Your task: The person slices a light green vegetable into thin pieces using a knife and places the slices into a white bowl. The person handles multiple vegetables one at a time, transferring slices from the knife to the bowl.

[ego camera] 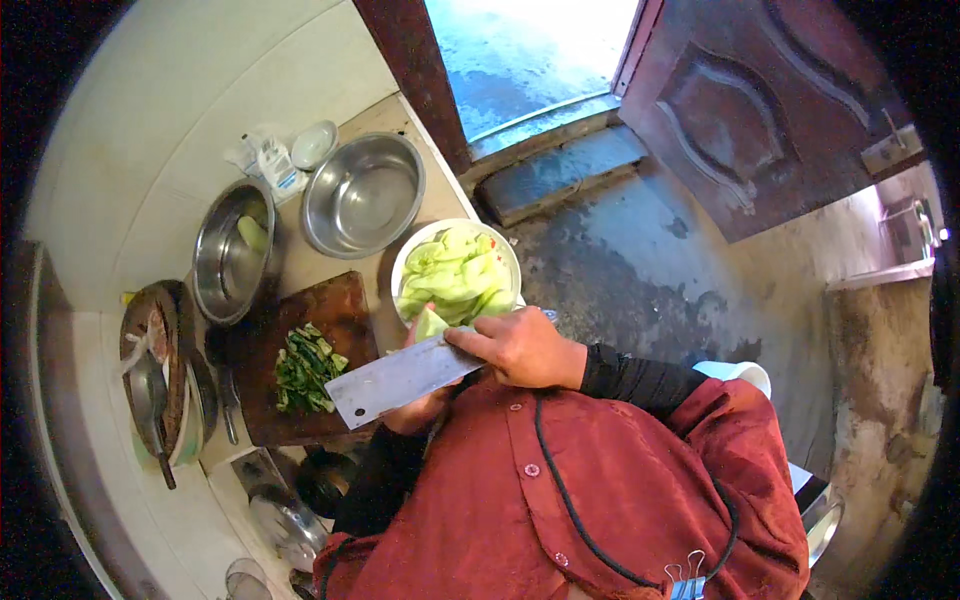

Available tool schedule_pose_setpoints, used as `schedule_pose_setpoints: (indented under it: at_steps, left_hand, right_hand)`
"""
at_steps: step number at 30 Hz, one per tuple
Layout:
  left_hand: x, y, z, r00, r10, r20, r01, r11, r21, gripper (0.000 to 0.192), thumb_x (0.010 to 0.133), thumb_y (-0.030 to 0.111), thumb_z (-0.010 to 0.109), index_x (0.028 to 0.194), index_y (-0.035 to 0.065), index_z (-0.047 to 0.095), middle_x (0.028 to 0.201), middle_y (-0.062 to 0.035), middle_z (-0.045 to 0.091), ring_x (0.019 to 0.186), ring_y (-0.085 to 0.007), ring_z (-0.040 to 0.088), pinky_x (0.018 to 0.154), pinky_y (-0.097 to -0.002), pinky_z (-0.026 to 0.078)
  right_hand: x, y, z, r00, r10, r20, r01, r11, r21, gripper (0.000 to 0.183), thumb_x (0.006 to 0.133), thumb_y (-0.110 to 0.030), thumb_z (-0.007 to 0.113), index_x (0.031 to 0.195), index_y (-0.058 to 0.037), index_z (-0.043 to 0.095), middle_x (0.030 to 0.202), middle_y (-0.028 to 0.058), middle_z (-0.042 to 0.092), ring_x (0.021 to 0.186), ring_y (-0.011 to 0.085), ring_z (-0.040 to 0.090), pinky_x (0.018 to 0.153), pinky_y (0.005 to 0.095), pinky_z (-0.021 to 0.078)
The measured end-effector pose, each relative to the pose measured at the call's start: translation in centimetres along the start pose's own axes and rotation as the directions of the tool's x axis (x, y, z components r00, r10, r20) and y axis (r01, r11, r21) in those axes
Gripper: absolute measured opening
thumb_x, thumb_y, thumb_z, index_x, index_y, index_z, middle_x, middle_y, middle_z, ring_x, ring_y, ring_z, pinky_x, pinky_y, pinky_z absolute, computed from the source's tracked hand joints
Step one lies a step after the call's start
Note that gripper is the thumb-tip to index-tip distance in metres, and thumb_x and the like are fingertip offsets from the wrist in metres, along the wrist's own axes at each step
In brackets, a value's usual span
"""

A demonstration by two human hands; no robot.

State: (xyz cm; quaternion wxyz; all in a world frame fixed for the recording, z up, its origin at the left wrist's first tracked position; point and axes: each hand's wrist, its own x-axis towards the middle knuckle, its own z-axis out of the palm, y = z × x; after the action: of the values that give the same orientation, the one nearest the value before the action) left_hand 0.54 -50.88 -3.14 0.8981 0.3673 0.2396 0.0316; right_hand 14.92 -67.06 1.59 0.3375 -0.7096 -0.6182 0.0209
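Note:
My right hand (525, 349) grips a steel cleaver (405, 379), its broad blade pointing left across my body. Partly hidden behind the blade, my left hand (420, 411) holds a pale green vegetable piece (430, 325), which sticks up at the blade's upper edge. Just beyond both hands, a white bowl (517, 271) is heaped with light green vegetable slices (456, 274). To the left, chopped dark green vegetable pieces (307, 371) lie on a brown cutting board (334, 296).
A wide steel basin (364, 195) stands behind the board. Left of it, a second steel basin (229, 255) holds a pale green vegetable (253, 234). A ladle (154, 390) lies at the far left. An open wooden door (735, 112) and a step (562, 176) are beyond the counter.

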Motion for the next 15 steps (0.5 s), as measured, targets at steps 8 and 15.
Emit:
schedule_pose_setpoints:
  at_steps: [8, 15]
  left_hand:
    - [-0.1, -0.7, -0.4, 0.997, -0.026, -0.074, 0.023, 0.999, -0.044, 0.039, 0.099, 0.03, 0.056, 0.132, 0.0117, 0.045, 0.087, -0.0022, 0.053, 0.059, -0.0064, 0.044, 0.047, -0.0208, 0.034]
    - [-0.6, 1.8, 1.8, 0.972, -0.212, -0.106, 0.224, 0.967, 0.12, 0.017, 0.092, 0.014, 0.059, 0.104, 0.0044, 0.053, 0.079, 0.0011, 0.049, 0.054, -0.0052, 0.037, 0.042, -0.0196, 0.029]
  right_hand:
    - [-0.5, 0.8, 1.0, 0.992, 0.117, 0.057, -0.117, 0.993, -0.001, 0.045, 0.07, -0.012, 0.066, 0.115, -0.0099, 0.062, 0.082, 0.0076, 0.065, 0.068, 0.0315, 0.065, 0.055, 0.0433, 0.0513]
    - [-0.6, 2.6, 2.0, 0.945, 0.295, 0.142, -0.282, 0.954, -0.105, 0.034, 0.073, -0.013, 0.066, 0.106, -0.0078, 0.061, 0.075, 0.0128, 0.067, 0.069, 0.0343, 0.068, 0.058, 0.0471, 0.052]
